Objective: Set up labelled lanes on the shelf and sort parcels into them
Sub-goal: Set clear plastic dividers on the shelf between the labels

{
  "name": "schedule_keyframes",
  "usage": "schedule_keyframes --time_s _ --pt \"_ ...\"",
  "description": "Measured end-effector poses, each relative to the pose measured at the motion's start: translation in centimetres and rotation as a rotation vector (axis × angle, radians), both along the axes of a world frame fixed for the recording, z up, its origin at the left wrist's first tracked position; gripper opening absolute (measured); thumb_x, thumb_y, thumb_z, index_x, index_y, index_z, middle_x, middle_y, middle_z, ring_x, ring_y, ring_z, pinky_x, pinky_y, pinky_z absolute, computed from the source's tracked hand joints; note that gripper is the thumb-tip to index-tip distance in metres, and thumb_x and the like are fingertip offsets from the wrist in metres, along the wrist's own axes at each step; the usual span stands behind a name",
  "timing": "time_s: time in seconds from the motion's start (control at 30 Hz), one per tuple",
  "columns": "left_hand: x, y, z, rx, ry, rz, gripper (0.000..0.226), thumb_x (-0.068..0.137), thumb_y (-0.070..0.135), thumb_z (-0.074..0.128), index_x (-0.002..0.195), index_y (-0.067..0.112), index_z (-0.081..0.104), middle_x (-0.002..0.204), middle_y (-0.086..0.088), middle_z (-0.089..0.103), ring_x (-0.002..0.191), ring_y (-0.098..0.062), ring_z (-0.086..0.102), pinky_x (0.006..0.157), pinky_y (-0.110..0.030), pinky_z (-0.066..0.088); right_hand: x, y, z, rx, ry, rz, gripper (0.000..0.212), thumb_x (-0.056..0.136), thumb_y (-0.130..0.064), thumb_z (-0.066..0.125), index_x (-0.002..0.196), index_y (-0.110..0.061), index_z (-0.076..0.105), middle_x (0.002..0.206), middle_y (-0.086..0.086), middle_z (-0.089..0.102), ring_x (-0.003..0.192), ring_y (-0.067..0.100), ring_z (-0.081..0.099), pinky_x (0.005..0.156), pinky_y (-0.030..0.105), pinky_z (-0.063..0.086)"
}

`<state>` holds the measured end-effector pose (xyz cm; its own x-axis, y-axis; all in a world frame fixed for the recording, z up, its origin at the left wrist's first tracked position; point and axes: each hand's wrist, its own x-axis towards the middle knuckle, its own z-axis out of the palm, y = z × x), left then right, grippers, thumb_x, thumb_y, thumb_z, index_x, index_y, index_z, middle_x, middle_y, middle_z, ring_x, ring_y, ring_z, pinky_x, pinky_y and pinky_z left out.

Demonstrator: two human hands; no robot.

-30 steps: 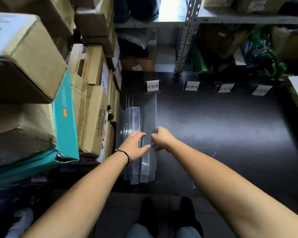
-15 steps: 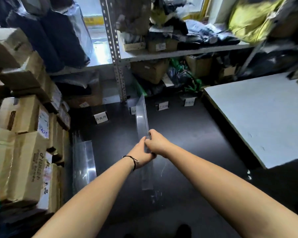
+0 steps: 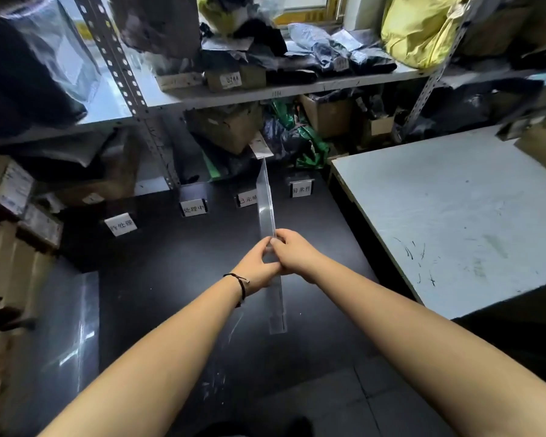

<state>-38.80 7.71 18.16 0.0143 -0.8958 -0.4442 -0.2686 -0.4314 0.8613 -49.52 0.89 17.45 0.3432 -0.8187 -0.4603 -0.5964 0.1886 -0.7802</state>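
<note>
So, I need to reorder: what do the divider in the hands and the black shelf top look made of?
Divider: clear glossy rigid plastic, probably acrylic; the dark top shows through it. Shelf top: matte black board, perhaps laminate; fine pale scratches.

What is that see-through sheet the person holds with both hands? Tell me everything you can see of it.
The clear divider is a long, thin, transparent sheet, plastic by its look, with glossy edges. It stands upright on its long edge, seemingly resting on the black shelf top, and runs away from the person. Its far end lies between the third label card and the fourth label card. The left hand and right hand pinch its upper edge.
</note>
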Motion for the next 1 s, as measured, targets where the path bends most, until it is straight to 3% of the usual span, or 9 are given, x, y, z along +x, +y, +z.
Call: schedule_keyframes --time_s 0.1,0.2,0.4,0.53,0.6,0.7,0.8,0.9,1.0 --pt "-1.5 -2.1 -1.2 0.029 0.055 0.0 0.054 0.092 0.016 0.065 0.136 0.038 0.043 0.116 0.028 0.051 0.103 -0.005 0.063 0.091 -0.044 0.058 -2.2 -2.7 -1.3 0.006 -0.006 0.007 0.041 0.105 -0.026 0.039 0.144 -0.016 0.05 0.134 0.008 0.059 0.091 0.021 0.061 0.066 0.034 0.06" --pt "-2.5 -4.3 -2.4 0.048 0.06 0.001 0.073 0.092 0.024 0.069 0.153 0.03 0.03 0.137 0.014 0.046 0.111 -0.007 0.059 0.084 -0.034 0.06 -3.6 -5.1 -2.7 0.062 -0.026 -0.003 0.028 0.103 -0.02 0.039 0.116 -0.011 0.062 0.096 0.01 0.064 0.069 0.019 0.054 0.057 0.03 0.056" --pt "-3.3 -9.6 -4.6 0.062 0.07 0.012 0.062 0.092 0.025 0.069 0.143 0.032 0.036 0.122 0.019 0.052 0.087 0.003 0.061 0.081 -0.033 0.055 -3.5 -11.3 -5.2 0.096 -0.002 -0.026 0.022 0.1 -0.013 0.04 0.079 -0.014 0.049 0.079 0.01 0.049 0.07 0.021 0.045 0.06 0.03 0.038" --pt "-3.0 -11.9 -6.4 0.092 0.086 0.015 0.064 0.091 0.019 0.071 0.142 0.032 0.033 0.114 0.03 0.047 0.085 0.016 0.061 0.067 -0.013 0.051 -2.6 -14.2 -6.8 0.108 0.019 -0.006 0.021 0.094 -0.017 0.04 0.074 -0.018 0.045 0.079 0.008 0.051 0.074 0.024 0.05 0.064 0.041 0.049" --pt "-2.7 -12.8 -7.3 0.12 0.06 -0.014 0.075 0.088 0.02 0.074 0.146 0.033 0.028 0.123 0.028 0.044 0.101 0.01 0.057 0.08 -0.019 0.055 -2.1 -15.8 -7.7 0.164 0.013 -0.002 0.021 0.093 -0.019 0.039 0.074 -0.019 0.047 0.082 0.008 0.056 0.078 0.028 0.059 0.072 0.052 0.062" --pt "-2.5 -13.8 -8.3 0.152 -0.016 -0.04 0.098 0.082 0.028 0.08 0.156 0.029 0.016 0.137 0.017 0.034 0.129 -0.008 0.04 0.11 -0.036 0.042 -1.3 -17.5 -8.6 0.157 0.046 0.007 0.023 0.092 -0.021 0.037 0.072 -0.028 0.045 0.078 -0.002 0.054 0.084 0.033 0.065 0.079 0.058 0.061" --pt "-2.3 -14.5 -9.5 0.207 -0.017 -0.034 0.102 0.082 0.028 0.08 0.157 0.03 0.011 0.144 0.013 0.032 0.141 -0.016 0.035 0.115 -0.038 0.036 -0.3 -19.2 -9.3 0.146 0.059 0.049 0.023 0.094 -0.02 0.036 0.074 -0.029 0.043 0.073 -0.009 0.041 0.069 0.017 0.05 0.083 0.058 0.059" --pt "-2.5 -15.1 -10.9 0.258 -0.049 -0.046 0.107 0.081 0.021 0.078 0.157 0.033 0.004 0.158 -0.003 0.028 0.13 -0.022 0.052 0.099 -0.034 0.051 0.6 -21.5 -10.0 0.16 0.077 0.098 0.022 0.095 -0.017 0.037 0.091 -0.005 0.055 0.072 0.003 0.046 0.073 0.024 0.048 0.086 0.058 0.057" --pt "-3.3 -14.9 -11.8 0.275 -0.053 0.003 0.105 0.081 0.009 0.072 0.157 0.036 0.005 0.153 -0.005 0.03 0.09 -0.007 0.065 0.07 -0.018 0.055 1.6 -23.6 -11.6 0.17 0.08 0.098 0.055 0.085 -0.033 0.036 0.128 -0.011 0.061 0.083 -0.007 0.05 0.068 0.011 0.045 0.076 0.036 0.054"
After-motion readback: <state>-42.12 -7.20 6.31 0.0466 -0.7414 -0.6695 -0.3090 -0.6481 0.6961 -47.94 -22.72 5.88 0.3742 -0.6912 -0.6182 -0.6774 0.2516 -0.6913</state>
